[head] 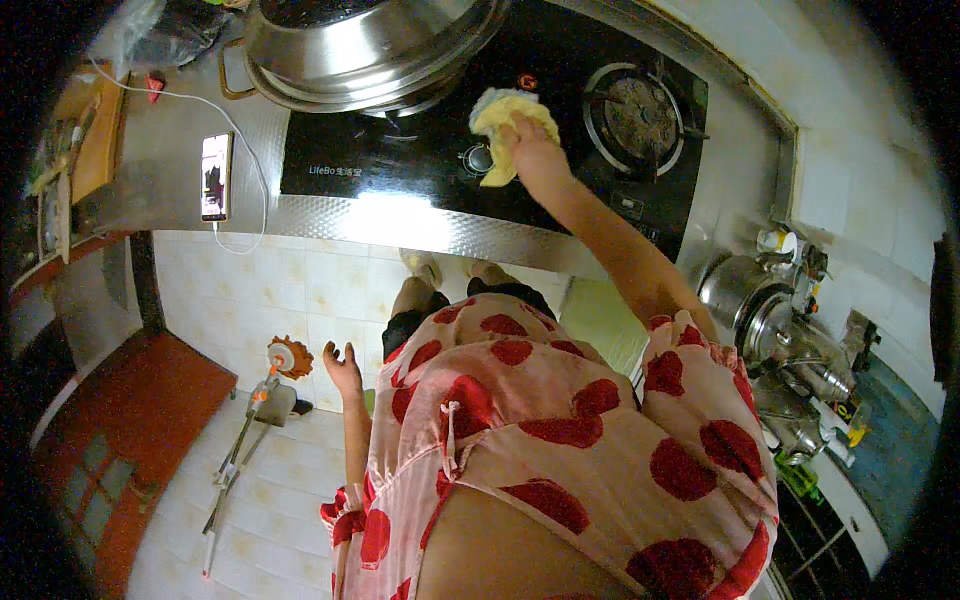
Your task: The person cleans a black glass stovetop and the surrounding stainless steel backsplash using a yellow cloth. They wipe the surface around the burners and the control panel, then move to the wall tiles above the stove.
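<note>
My right hand (534, 154) presses a crumpled yellow cloth (499, 120) onto the black glass gas cooktop (427, 169). The cloth lies beside the control knob (477, 160), between the two burners; part of it looks pale blue. The bare right burner (641, 120) is to the right of my hand. On the left burner stands a large stainless steel pan (367, 60). My left hand (343, 367) hangs low at my side with its fingers apart, holding nothing.
A phone (217, 177) on a white charging cable lies on the steel counter (165, 165) at left. Steel pots (731, 292) and bottles stand at the right. A mop-like tool (244, 450) leans near a red door (142, 420). A small red object (155, 86) lies by the cable.
</note>
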A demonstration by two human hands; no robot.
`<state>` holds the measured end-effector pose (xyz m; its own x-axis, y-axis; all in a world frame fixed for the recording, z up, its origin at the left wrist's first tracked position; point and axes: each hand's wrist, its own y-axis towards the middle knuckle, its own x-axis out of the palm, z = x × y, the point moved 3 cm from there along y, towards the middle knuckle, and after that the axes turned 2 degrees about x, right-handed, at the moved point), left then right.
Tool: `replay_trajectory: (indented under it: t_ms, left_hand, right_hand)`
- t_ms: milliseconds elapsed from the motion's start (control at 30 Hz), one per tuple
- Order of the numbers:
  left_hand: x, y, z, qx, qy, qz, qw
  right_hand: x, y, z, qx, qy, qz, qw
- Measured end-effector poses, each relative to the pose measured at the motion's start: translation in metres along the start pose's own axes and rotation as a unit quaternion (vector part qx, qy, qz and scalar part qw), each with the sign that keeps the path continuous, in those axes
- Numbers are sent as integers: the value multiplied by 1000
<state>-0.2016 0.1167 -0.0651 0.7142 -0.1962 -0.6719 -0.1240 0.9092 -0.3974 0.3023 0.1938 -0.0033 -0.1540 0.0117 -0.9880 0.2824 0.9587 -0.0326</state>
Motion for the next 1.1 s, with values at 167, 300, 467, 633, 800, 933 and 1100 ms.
replay_trajectory:
  t_ms: [167,300,467,633,800,933,1100]
  left_hand:
    - [-1,-2,-39,-41,-15,-5,999]
    - [-3,5,-51,-32,0,-22,999]
    - [1,26,-41,-11,19,-19,1000]
    - [-11,15,-44,-32,5,21,999]
    - [-5,4,-57,-49,3,-3,999]
    - [-16,-20,-85,-84,48,5,995]
    - [-23,-20,-105,-88,54,-2,995]
  right_hand:
    - [-35,41,43,-65,41,-36,996]
    - [-35,37,37,-75,163,-153,972]
    - [35,-22,24,-79,108,-129,983]
    - [4,12,17,79,223,-11,972]
    - [19,94,113,73,236,34,968]
    - [-2,125,77,134,117,-52,983]
    - [-24,24,40,170,353,-67,918]
